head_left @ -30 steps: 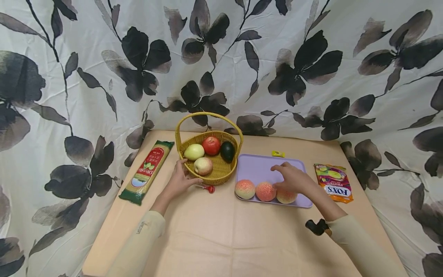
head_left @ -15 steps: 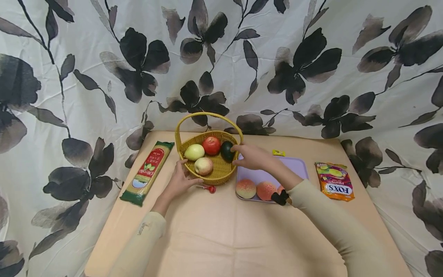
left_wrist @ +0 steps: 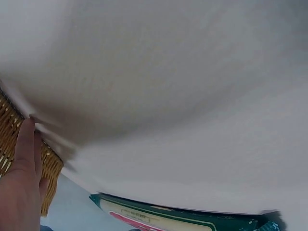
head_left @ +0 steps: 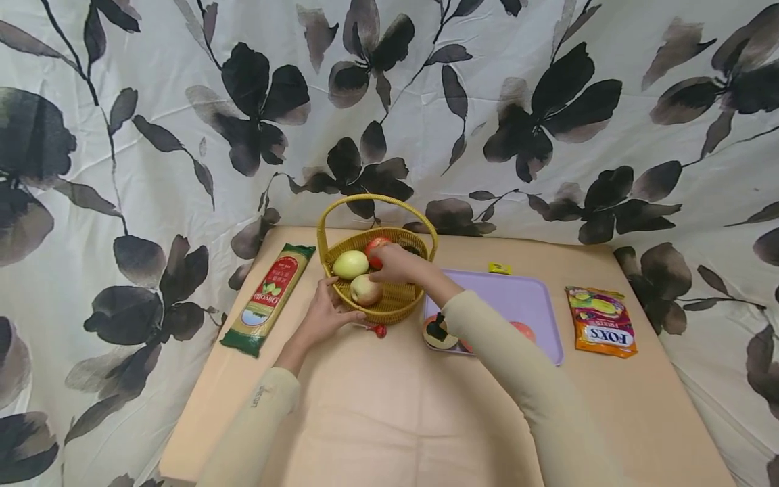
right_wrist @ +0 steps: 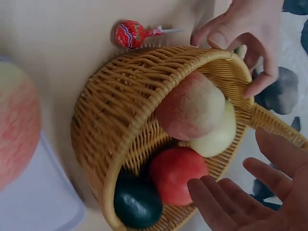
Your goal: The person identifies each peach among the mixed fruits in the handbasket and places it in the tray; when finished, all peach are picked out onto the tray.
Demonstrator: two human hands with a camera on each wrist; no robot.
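Note:
A yellow wicker basket (head_left: 398, 306) stands at the table's back and holds a pale green apple (head_left: 349, 264), a pink apple (head_left: 365, 290), a red fruit (head_left: 376, 245) and a dark avocado (right_wrist: 137, 203). My left hand (head_left: 325, 312) grips the basket's near-left rim (right_wrist: 144, 65), thumb and fingers curled over it. My right hand (head_left: 395, 265) reaches into the basket with fingers (right_wrist: 226, 202) spread just above the red fruit (right_wrist: 175, 173), holding nothing. The avocado is hidden by this hand in the head view.
A lilac tray (head_left: 517, 297) right of the basket carries peaches (head_left: 523, 330), partly hidden by my right sleeve. A pasta packet (head_left: 270, 297) lies left of the basket, a red lollipop (head_left: 380, 331) in front, and a candy bag (head_left: 602, 330) far right. A small yellow sweet (head_left: 499, 268) lies behind the tray.
My right hand left the peaches on the tray and swung left into the basket, over the red fruit. My left hand stayed on the basket's rim.

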